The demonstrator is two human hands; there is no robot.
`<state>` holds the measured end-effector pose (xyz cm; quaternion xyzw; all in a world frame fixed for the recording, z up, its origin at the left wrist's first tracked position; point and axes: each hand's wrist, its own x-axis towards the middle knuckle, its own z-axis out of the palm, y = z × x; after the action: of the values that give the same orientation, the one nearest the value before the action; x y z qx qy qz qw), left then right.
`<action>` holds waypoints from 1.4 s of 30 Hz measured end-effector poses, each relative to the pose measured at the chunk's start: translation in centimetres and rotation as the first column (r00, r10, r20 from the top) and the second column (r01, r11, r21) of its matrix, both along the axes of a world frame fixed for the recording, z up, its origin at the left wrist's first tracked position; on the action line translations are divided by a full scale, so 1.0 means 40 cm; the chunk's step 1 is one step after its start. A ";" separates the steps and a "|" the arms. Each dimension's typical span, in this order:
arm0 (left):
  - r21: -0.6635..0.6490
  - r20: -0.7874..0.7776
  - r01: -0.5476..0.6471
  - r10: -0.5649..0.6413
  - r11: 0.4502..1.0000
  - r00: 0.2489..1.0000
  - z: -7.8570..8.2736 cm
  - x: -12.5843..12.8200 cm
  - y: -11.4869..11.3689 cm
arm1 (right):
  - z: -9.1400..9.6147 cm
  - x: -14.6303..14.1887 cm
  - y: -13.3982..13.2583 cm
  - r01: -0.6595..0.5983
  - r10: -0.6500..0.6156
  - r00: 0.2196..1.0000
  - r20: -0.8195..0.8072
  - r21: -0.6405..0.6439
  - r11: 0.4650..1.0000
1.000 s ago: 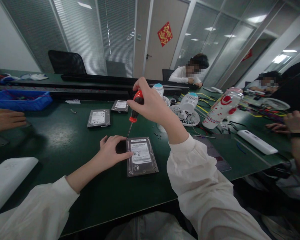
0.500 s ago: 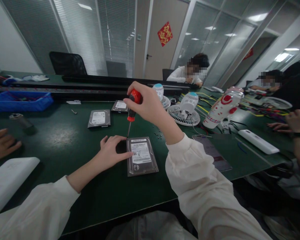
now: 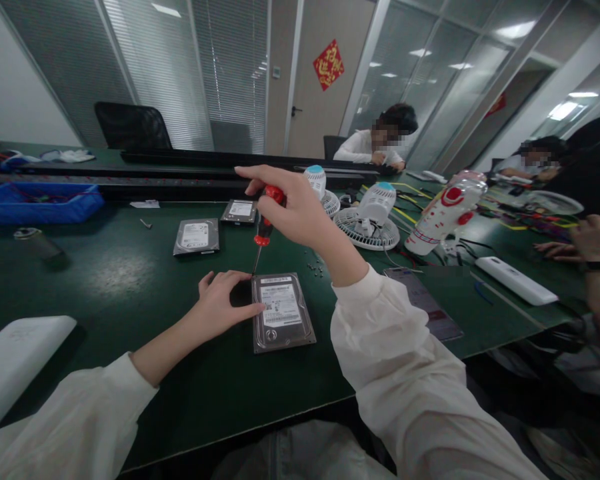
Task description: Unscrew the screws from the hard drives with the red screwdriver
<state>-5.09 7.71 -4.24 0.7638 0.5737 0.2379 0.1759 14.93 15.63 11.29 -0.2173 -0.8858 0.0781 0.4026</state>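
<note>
Hard drive (image 3: 285,333), flat metal rectangle; left hand (image 3: 221,300) loosely spread against it; right hand (image 3: 291,205) curled round screwdriver (image 3: 263,231)

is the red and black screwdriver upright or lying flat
Upright, leaning slightly: the right grip holds the red-and-black screwdriver handle-up, its metal shaft slanting down toward the nearest grey rectangular hard drive.

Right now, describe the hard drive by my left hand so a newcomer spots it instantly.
Over the green table, follow the screwdriver in the right hand to its tip. There lies the hard drive, left hand against its side. Unlike the two drives behind, it lies nearest the front edge.
</note>
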 end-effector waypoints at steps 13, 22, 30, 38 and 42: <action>-0.035 -0.010 -0.005 0.005 0.999 1.000 0.013 0.005 -0.003 | -0.002 0.000 0.006 0.003 -0.005 0.999 0.032 0.061 0.998; -0.028 -0.012 -0.007 0.007 1.000 1.000 0.019 0.007 -0.007 | 0.013 0.016 -0.005 0.093 -0.090 0.993 0.078 -0.039 0.995; -0.039 0.010 -0.006 0.006 0.999 1.000 0.016 0.007 -0.004 | 0.021 0.028 -0.005 0.046 -0.035 0.995 0.094 -0.119 0.992; -0.016 0.004 -0.003 0.003 1.000 1.000 0.012 0.006 -0.005 | 0.012 0.028 0.015 0.075 -0.073 0.997 0.032 -0.054 0.996; -0.005 -0.001 -0.004 0.004 1.000 1.000 0.003 0.001 -0.003 | 0.015 0.029 0.009 0.054 -0.050 0.996 0.079 -0.050 0.997</action>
<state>-5.05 7.61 -4.13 0.7622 0.5761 0.2365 0.1769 16.10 15.99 11.91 -0.2538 -0.8924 0.0822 0.3638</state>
